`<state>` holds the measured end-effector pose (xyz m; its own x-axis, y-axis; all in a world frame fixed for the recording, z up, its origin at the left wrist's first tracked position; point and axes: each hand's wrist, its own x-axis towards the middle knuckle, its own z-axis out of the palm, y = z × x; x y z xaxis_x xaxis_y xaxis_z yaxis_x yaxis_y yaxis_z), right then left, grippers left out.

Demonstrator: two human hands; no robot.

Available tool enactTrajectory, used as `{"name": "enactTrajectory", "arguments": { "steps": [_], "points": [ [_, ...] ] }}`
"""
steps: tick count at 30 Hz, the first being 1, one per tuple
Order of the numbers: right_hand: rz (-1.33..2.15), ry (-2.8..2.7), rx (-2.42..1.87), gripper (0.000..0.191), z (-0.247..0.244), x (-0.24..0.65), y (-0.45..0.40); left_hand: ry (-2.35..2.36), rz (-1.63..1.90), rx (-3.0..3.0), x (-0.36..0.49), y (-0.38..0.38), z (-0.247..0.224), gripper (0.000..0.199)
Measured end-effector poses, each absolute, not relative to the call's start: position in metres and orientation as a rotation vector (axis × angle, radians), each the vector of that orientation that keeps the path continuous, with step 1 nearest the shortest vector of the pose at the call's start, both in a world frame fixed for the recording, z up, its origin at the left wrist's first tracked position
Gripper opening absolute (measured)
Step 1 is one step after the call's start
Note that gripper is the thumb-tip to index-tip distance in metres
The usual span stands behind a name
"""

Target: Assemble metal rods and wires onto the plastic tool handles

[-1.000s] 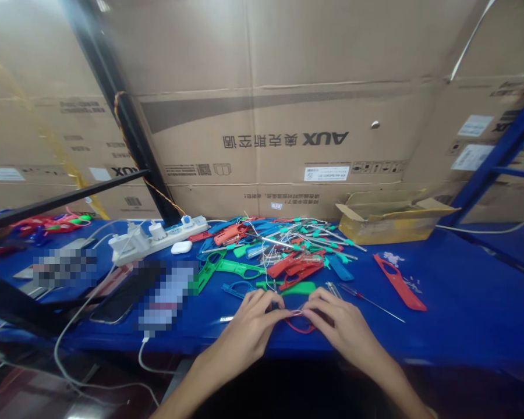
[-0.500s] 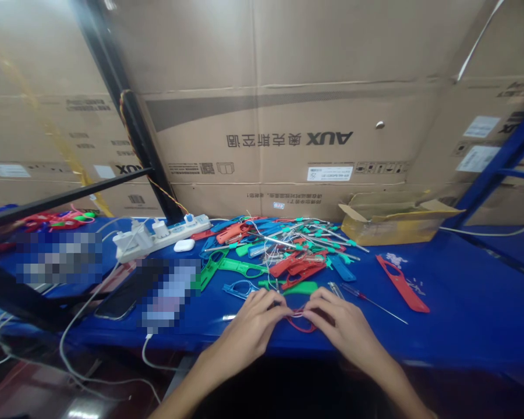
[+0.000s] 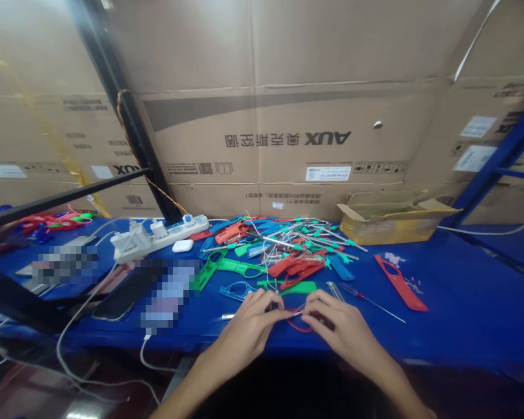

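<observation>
My left hand and my right hand are close together at the table's front edge, thumbs and fingertips pinched. Between them is a red casing with a looped end, mostly hidden by the fingers; a thin pale strand shows at the fingertips. Just beyond lie a green casing, a blue casing with a ring and small metal cylinders. A screwdriver with a long thin shaft rests right of my right hand.
Behind my hands spreads a pile of coloured casings and metal rods with green ends. A red casing lies by small pale pieces. An open cardboard box stands back right. Phones, cables and a power strip occupy the left.
Both hands stay nearly in place, fingertips still pinched on the red casing, with only slight finger shifts. The whole view has moved a little.
</observation>
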<state>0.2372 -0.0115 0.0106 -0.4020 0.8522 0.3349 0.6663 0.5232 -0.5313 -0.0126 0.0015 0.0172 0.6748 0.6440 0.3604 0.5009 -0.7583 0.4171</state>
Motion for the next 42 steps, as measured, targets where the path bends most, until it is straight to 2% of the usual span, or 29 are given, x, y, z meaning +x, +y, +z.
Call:
{"name": "enactTrajectory", "arguments": {
  "steps": [11, 33, 42],
  "points": [
    [0.145, -2.276, -1.096, 0.024, 0.003, 0.238, -0.015, 0.964, 0.721, 2.71, -0.013, 0.0, 0.013, 0.049],
    [-0.128, -2.326, -1.037, 0.028, 0.0, 0.238, -0.015, 0.977, 0.577, 2.906, -0.01, 0.0, 0.009, 0.051],
    [-0.168, -2.337, -1.072, 0.028, -0.003, 0.237, -0.016, 1.016, 0.517, 2.972, -0.01, -0.001, 0.007, 0.07]
  ]
}}
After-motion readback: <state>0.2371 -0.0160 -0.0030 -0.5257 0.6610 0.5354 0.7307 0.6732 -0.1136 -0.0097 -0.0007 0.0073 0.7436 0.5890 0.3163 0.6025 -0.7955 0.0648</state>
